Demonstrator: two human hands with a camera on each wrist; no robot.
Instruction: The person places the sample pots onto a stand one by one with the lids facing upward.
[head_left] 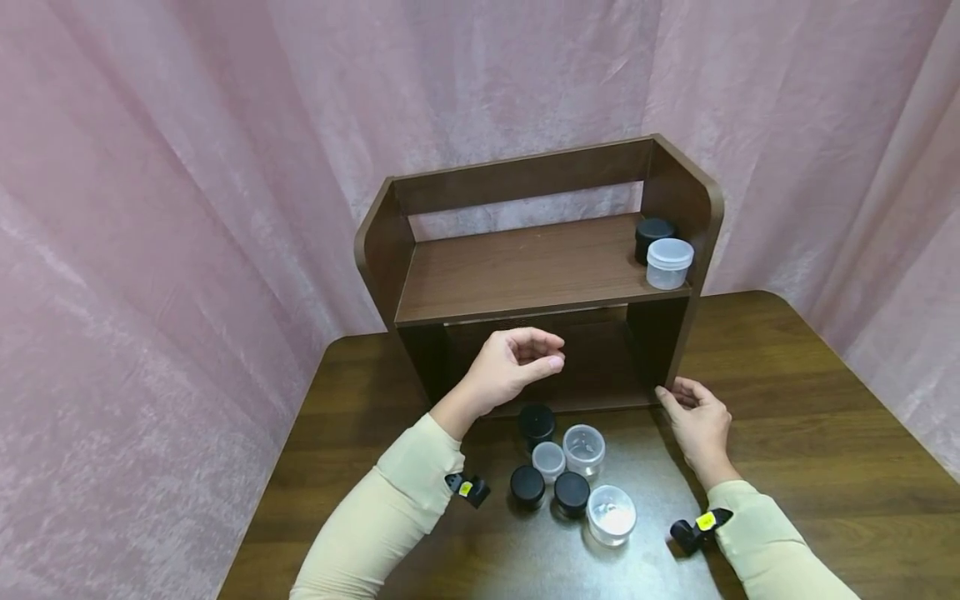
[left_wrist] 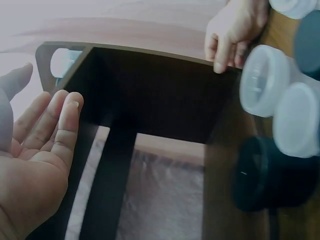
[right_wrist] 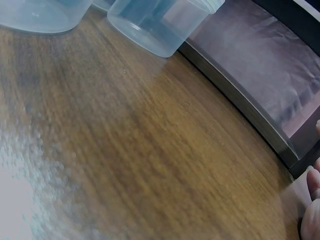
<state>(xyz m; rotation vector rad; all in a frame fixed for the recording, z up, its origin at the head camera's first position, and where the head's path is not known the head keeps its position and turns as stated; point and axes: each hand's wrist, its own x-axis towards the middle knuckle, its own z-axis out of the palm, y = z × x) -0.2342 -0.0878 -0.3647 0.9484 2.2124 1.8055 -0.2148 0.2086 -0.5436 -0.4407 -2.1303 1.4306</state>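
A brown two-tier desktop shelf [head_left: 525,258] stands on the table. My left hand [head_left: 513,362] hovers before its lower opening, fingers loosely bent and apart from the thumb, holding nothing; the left wrist view shows the bare palm [left_wrist: 47,150]. At the shelf's lower right front corner my right hand [head_left: 699,421] grips the side panel's edge between thumb and fingers. On the upper tier, at the right end, a clear lidded jar [head_left: 669,265] stands before a black jar [head_left: 651,237]. Only fingertips [right_wrist: 312,182] of the right hand show in its own wrist view.
In front of the shelf several jars are grouped: a black one [head_left: 537,425], two smaller black-lidded ones [head_left: 527,486] and clear ones [head_left: 611,515]. The wooden table [head_left: 795,392] extends to both sides. Pink curtains [head_left: 225,208] hang behind and around it.
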